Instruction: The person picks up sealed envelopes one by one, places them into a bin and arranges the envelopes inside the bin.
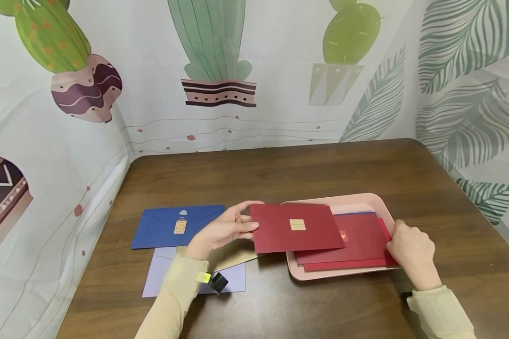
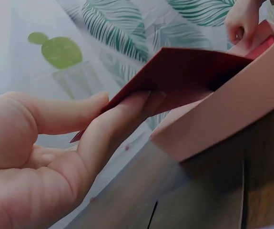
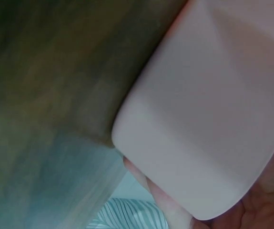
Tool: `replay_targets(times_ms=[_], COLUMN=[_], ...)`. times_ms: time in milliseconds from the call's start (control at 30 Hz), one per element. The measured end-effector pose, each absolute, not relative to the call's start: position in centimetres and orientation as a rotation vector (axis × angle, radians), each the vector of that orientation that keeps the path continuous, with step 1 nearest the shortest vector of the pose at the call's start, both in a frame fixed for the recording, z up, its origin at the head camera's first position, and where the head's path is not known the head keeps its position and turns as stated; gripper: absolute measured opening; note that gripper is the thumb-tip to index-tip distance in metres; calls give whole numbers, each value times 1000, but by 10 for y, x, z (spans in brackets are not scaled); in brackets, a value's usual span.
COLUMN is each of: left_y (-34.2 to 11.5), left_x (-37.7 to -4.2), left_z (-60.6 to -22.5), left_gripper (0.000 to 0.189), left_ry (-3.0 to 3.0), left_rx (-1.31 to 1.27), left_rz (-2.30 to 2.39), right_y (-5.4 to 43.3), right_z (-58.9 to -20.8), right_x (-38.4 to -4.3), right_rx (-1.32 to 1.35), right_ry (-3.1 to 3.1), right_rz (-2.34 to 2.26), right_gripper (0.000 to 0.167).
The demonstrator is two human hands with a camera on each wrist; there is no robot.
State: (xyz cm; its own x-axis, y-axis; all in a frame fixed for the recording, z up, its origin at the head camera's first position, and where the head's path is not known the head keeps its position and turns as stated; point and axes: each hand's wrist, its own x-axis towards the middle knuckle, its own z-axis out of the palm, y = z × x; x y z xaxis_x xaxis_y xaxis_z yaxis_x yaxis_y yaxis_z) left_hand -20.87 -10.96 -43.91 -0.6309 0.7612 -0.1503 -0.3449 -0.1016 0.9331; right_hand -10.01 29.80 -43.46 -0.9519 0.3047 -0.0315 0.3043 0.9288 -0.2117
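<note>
Between thumb and fingers, my left hand (image 1: 226, 228) pinches the left edge of a dark red envelope (image 1: 275, 235) with a pale square sticker. In the head view this envelope overlaps the left side of a pink tray (image 1: 379, 207). From the left wrist, the thumb shows on top of the envelope (image 2: 175, 71) and the fingers below it. My right hand (image 1: 413, 249) grips the tray's right rim; the right wrist view shows the tray's outer wall (image 3: 194, 124) with fingers around its edge. Inside the tray lie more red envelopes (image 1: 360, 240), one with a heart sticker.
Left of the tray, a blue envelope (image 1: 157, 228) lies on the brown table (image 1: 280, 174). Nearer me are a lilac envelope (image 1: 152, 278) and a tan envelope (image 1: 237, 254), partly under my left arm. A cactus-print cloth (image 1: 152, 61) hangs behind the table.
</note>
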Motion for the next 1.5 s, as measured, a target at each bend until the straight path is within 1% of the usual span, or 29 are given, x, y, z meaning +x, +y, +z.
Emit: replay_targets(times_ms=[233, 433, 600, 667, 833, 933, 1100, 1300, 1400, 1500], left_y=[-91, -78, -80, -86, -112, -137, -180, -227, -247, -263], left_x=[-202, -199, -199, -200, -208, -214, -224, -233, -236, -237], left_z=[-433, -427, -424, -425, -430, -434, -437, -434, -436, -441], left_gripper=[78, 78, 77, 72, 49, 41, 38, 31, 32, 41], left_ry=[1373, 1333, 1314, 1317, 1486, 1737, 2139, 2708, 2902, 2963], left_rx=[516, 538, 530, 534, 560, 482, 220, 24, -140, -365], left_rz=[1771, 1734, 1750, 1777, 1859, 1849, 1750, 1380, 1206, 1106], right_y=[298, 299, 298, 297, 297, 297, 297, 297, 296, 296], right_z=[-435, -435, -436, -436, -435, -435, -434, -435, -436, -434], right_x=[-100, -100, -100, -100, -99, -99, -99, -99, -99, -99], right_rx=[-481, -489, -485, -485, -483, -478, -472, -469, -466, -464], right_ry=[-3079, -3096, -3094, -3089, -3082, -3079, -3067, -3056, -3063, -3070], right_rz=[333, 333, 333, 334, 336, 337, 331, 328, 329, 325], right_gripper=[20, 20, 19, 19, 19, 18, 17, 16, 17, 18])
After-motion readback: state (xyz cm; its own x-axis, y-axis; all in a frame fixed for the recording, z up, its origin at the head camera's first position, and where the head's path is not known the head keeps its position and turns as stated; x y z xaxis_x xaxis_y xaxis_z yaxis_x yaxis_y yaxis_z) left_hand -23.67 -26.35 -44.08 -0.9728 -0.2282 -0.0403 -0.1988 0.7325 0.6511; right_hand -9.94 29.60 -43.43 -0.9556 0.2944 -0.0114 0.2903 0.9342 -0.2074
